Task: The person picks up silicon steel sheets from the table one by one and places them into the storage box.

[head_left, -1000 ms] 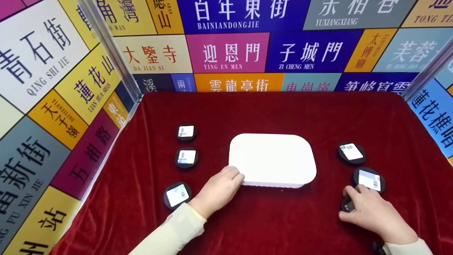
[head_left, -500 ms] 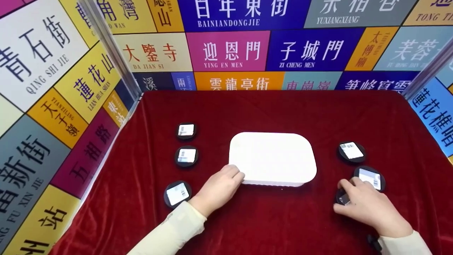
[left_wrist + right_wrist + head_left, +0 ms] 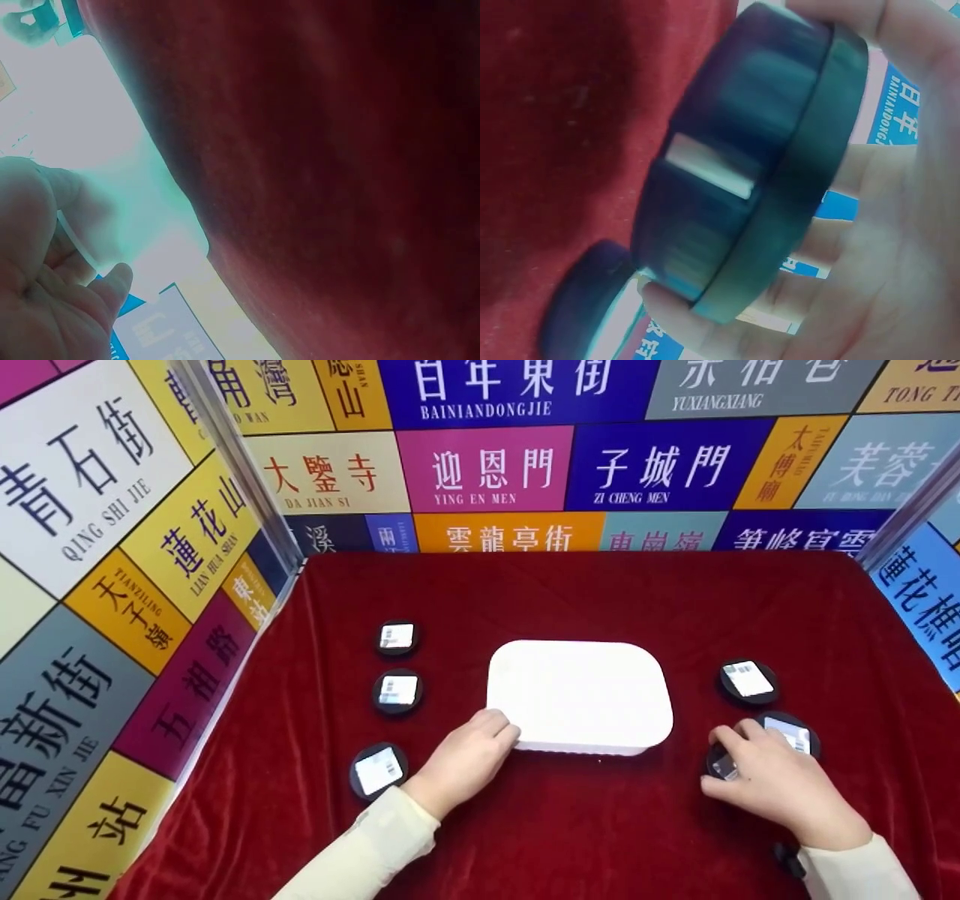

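Observation:
My left hand (image 3: 474, 761) grips the near left corner of a white box (image 3: 579, 697) with rounded corners; in the left wrist view its pale wall (image 3: 150, 195) lies by the thumb and fingers. With thumb and fingers spread around its rim, my right hand (image 3: 784, 791) holds a round black lidded jar (image 3: 727, 165). Most of that jar is hidden under the hand in the head view. Right beside the fingers lies another black jar (image 3: 796, 735) with a white label, partly covered by the hand. A third black jar (image 3: 748, 682) lies just behind it.
Left of the box stand three labelled black jars in a column: a far one (image 3: 397, 637), a middle one (image 3: 397, 691) and a near one (image 3: 379, 771) close to the left sleeve. A red velvet cloth (image 3: 585, 825) covers the table. Colourful sign panels (image 3: 484, 469) wall it in.
My right hand has shifted left and slightly away from me, carrying the black jar with it. The left hand stays at the white box's corner.

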`<state>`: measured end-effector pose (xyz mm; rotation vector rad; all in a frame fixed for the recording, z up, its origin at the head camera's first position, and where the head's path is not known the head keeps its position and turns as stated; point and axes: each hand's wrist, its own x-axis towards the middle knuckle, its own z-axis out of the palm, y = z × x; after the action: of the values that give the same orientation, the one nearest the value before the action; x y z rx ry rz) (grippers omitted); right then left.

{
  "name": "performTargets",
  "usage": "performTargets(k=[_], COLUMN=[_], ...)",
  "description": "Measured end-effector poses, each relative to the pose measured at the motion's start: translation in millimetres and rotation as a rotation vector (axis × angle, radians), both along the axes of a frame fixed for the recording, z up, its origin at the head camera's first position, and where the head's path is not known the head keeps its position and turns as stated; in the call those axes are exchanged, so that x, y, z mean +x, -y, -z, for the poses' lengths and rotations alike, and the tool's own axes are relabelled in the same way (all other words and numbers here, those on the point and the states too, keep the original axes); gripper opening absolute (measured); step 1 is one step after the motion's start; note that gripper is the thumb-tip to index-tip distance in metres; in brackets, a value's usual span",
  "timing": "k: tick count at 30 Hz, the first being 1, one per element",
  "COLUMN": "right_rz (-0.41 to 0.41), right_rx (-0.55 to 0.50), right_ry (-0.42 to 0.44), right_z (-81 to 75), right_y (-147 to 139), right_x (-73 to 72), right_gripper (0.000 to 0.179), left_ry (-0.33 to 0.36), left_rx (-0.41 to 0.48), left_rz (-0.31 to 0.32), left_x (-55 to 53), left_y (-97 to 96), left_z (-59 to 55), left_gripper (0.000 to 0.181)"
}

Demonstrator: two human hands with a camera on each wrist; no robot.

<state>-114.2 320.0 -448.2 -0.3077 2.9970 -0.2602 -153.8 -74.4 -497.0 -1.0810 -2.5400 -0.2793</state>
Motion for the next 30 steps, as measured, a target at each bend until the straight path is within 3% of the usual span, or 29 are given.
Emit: performTargets(k=[30], right_rz=[-0.053], right_rx=[-0.015], right_ry=[-0.106], right_z=[-20.3], right_y=[14.7], right_x=[-19.1], right_gripper=[0.048], left_ry=[-0.039], left_rx=[0.028], left_rz=[0.020], left_x=[-1.3], left_y=[-0.9], left_z=[1.0], left_gripper=[0.012])
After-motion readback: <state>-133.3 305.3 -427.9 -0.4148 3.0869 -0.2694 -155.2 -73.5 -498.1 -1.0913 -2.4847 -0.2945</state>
